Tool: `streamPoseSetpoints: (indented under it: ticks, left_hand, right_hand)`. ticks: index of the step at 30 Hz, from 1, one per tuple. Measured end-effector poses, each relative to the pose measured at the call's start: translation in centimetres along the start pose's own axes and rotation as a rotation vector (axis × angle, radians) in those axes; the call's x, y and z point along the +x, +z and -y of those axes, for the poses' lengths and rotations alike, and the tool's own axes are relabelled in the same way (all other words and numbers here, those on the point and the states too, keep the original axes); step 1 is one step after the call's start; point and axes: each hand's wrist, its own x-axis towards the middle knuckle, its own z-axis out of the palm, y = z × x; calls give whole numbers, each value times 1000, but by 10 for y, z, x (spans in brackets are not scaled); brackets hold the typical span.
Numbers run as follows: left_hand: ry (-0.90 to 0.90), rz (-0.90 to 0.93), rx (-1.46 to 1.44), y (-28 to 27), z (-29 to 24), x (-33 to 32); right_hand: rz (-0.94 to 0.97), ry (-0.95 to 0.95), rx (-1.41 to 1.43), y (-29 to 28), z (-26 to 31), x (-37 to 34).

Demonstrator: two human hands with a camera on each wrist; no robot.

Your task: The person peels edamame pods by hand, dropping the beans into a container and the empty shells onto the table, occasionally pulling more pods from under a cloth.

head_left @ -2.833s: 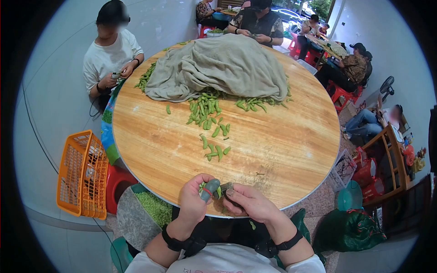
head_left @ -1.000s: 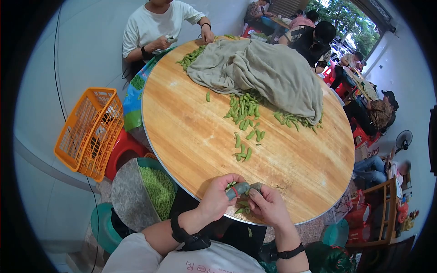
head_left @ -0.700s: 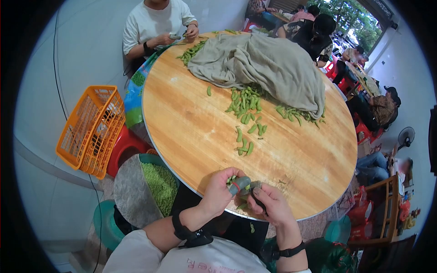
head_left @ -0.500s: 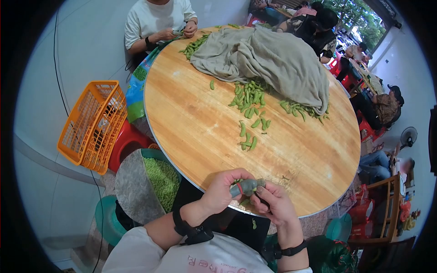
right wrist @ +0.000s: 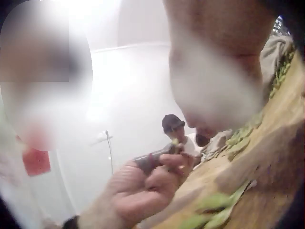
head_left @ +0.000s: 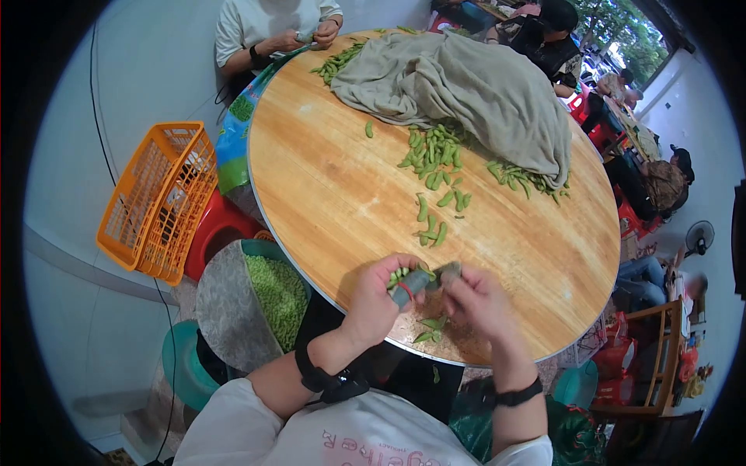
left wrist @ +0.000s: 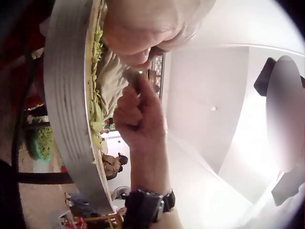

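Note:
Curled fingers of the left hand [head_left: 373, 299] hold green beans [head_left: 397, 276], and a green pod [head_left: 425, 271] is pinched near its grey, red-banded finger cover [head_left: 408, 289]. The same hand [right wrist: 145, 191] shows a green bit at its fingertips in the right wrist view. Just right of it, the right hand [head_left: 478, 301] is blurred, with bent fingers and a grey cover [head_left: 446, 271] at its tips; whether it holds anything is unclear. The left wrist view shows this hand [left wrist: 138, 112] with thumb and finger close together. Opened pods [head_left: 430, 330] lie on the table below.
A grey cloth [head_left: 466, 93] covers a heap on the round table [head_left: 334, 194], with loose pods [head_left: 435, 149] before it. At left are a bowl of shelled beans [head_left: 273, 299], an orange basket [head_left: 159, 206] and a red stool [head_left: 217, 233]. Several people sit around.
The right hand has moved slightly away from the left, uncovering opened pods on the table. The view has shifted, so the table and cloth sit higher and farther right.

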Motion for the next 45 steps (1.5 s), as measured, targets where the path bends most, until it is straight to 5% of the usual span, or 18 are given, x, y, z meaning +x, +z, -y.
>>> streamPoseSetpoints:
  ticks: [2, 3, 5, 10, 12, 15, 17, 19, 21, 27, 37, 39, 43, 45]
  left_hand:
    - [-23, 1, -181, -9, 0, 5]
    - [-33, 2, -176, -11, -1, 6]
    - [-4, 9, -142, -11, 5, 7]
    - [-40, -6, -117, -12, 9, 2]
    - [-198, 199, 184, -11, 0, -2]
    - [-163, 183, 159, 2, -5, -8]
    - [-158, 119, 64, 4, -1, -7]
    - [-152, 52, -31, 2, 4, -6]
    - [-217, 200, -195, -2, 8, -4]
    - [-86, 100, -129, 2, 10, -8]
    - [137, 209, 191, 5, 2, -10]
    - [-179, 416, -178, -5, 4, -6]
    - [-270, 476, -290, -9, 6, -4]
    - [-202, 371, -182, -4, 8, -4]
  right_hand:
    - [-179, -321, -785, -18, 6, 30]
    - [-177, -320, -783, -22, 9, 42]
    - [-296, -487, -1369, -27, 10, 58]
    - [-144, -528, -1519, -29, 6, 54]
    - [-124, -514, -1523, -28, 2, 40]
    - [-157, -561, -1296, -29, -8, 19]
    - [-137, -283, -819, -28, -12, 3]
    - [-117, -263, -630, -16, -14, -11]
    - [-7, -176, -323, -9, -12, -23]
    - [133, 30, 114, -1, -19, -38]
    - [116, 27, 315, 4, -25, -41]
    - [135, 167, 511, 4, -25, -43]
    - [202, 198, 662, 2, -39, -40]
    - [54, 49, 370, 5, -43, -37]
